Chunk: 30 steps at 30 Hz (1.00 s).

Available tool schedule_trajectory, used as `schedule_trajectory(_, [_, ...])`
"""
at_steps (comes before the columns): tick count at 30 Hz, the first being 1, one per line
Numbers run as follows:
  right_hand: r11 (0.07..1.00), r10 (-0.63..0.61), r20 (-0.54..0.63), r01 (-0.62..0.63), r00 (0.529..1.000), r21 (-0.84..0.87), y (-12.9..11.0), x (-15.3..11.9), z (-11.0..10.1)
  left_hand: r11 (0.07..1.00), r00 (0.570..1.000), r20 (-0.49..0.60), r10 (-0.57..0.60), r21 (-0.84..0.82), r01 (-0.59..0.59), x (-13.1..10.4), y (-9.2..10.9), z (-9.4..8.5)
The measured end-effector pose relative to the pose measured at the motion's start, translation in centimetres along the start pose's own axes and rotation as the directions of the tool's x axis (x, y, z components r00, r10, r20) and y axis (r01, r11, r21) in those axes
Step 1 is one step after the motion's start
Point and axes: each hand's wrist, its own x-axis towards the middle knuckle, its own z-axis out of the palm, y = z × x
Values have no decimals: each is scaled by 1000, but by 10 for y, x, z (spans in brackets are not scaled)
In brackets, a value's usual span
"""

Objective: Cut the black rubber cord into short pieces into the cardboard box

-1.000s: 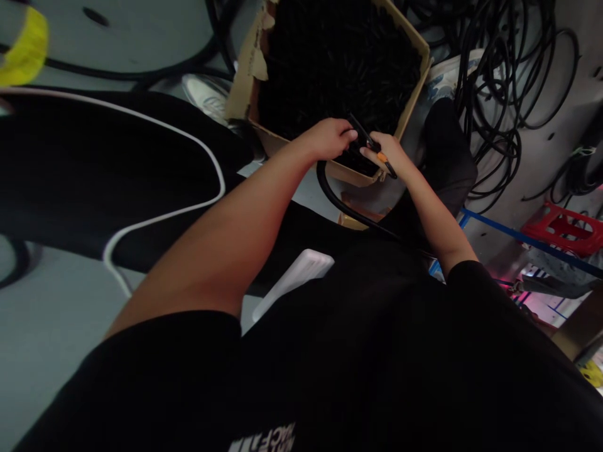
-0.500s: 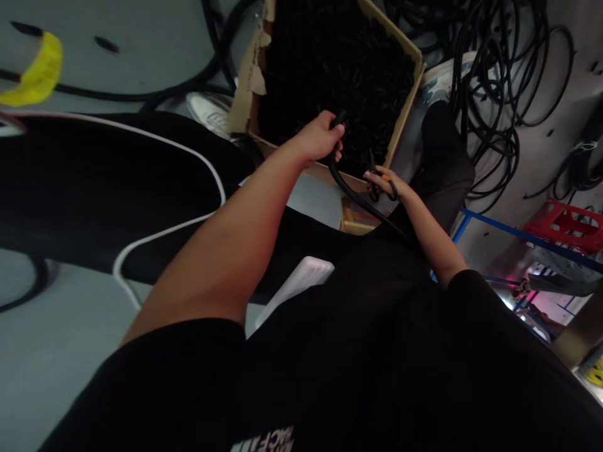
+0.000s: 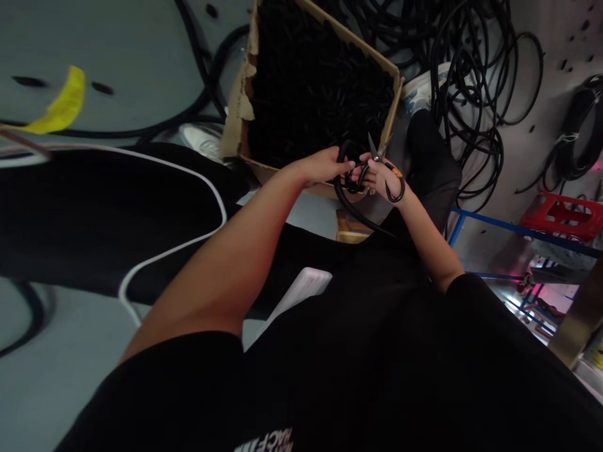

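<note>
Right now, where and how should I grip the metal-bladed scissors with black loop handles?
Likely by the scissors' black loop handles, coming from the side of the black shirt: the metal blades stand open with tips pointing away from it. The right hand holds the handle end.
</note>
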Motion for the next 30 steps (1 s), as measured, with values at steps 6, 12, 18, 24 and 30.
schedule_trajectory(6, [997, -70, 68, 72, 995, -16, -31, -18, 14, 966, 987, -137, -86, -254, 49, 3, 10, 11])
schedule_trajectory(12, [959, -245, 167, 264, 955, -101, -23, -7, 19, 857, 987, -160, -29, -512, -58, -1, 36, 16])
schedule_trajectory(18, [848, -529, 5, 529, 848, 8, 5, 14, 16, 669, 997, -75, -12, -741, -48, -17, 63, 32])
schedule_trajectory(24, [808, -586, 36, 587, 809, -42, -7, 8, 17, 536, 979, -53, -197, -842, 62, -36, 91, 44])
schedule_trajectory(30, [668, -462, 222, 501, 859, -550, -71, -52, -28, 569, 951, -114, -286, -819, 73, -36, 116, 52])
